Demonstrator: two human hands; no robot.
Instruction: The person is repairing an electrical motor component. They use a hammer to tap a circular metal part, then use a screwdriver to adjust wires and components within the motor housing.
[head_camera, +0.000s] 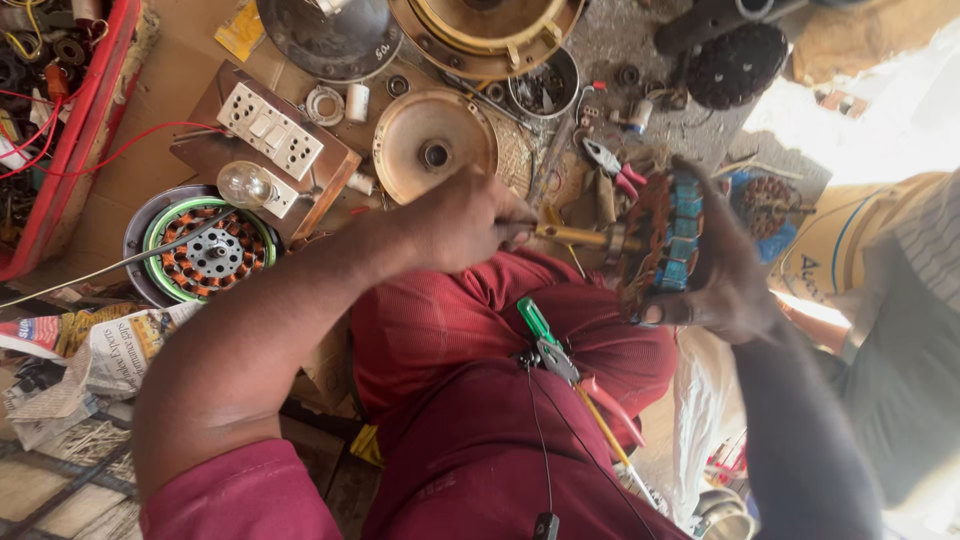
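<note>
1. One wound motor stator (665, 240), copper coils with blue insulation, is held edge-on above the lap, just right of picture centre. The right hand (725, 275) is closed around its far side, fingers curled over the rim.
2. One wooden-handled tool (575, 236), shaft pointing into the stator's near face. The left hand (465, 220) is clenched shut on the handle; the working tip is hidden against the windings, so its kind cannot be told.
3. Position relative to grip: the stator sits between the two hands, the tool bridging the gap from the left fist to the coil face.
4. Risk, as a judgement: the tip could slip and nick the winding enamel if pushed at an angle, and the stator, held in the air by one hand only, could twist out of that hold.
5. Two further tools rest on the maroon-clothed lap: a green-handled screwdriver (535, 320) and pliers (585, 380) with red grips.
6. On the ground beyond: a second stator in a green ring (210, 250), a switchboard (270, 130) with a bulb (245, 183), a round motor cover (432, 145), red-handled pliers (615, 165).
7. Left edge: a red crate (85, 120) and newspaper (120, 345).
</note>
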